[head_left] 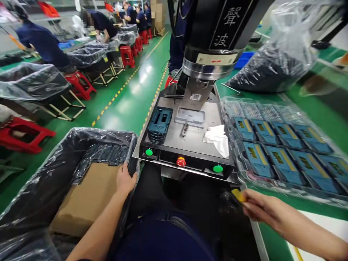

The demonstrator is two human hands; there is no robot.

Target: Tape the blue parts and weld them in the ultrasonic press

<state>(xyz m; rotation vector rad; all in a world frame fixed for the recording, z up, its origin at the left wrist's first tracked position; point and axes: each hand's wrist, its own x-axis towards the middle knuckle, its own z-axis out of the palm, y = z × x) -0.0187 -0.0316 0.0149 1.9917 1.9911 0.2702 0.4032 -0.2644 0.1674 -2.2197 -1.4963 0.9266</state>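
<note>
- My right hand [261,208] is pinching a yellow piece [238,195] between thumb and fingers, probably because it's too slim for a full-palm hold.
- That piece is hanging just beside the machine's near right corner; something dark below it is blurring too much for me to name.
- Over left, my left hand [126,180] is reaching into the lined bin [40,181], fingers loosely bent at the cardboard [87,197]; I can't tell whether they're gripping anything.
- The cardboard is lying beside black parts [111,154], perhaps as a divider.
- A teal stack [160,121] is standing left on the plate [174,140], seemingly leaving the fixture [190,116] reachable.
- A crumpled cloth [219,139] is lying right.
- The tray [277,112] is holding teal parts [282,161] in separate pockets, presumably against scuffing.
</note>
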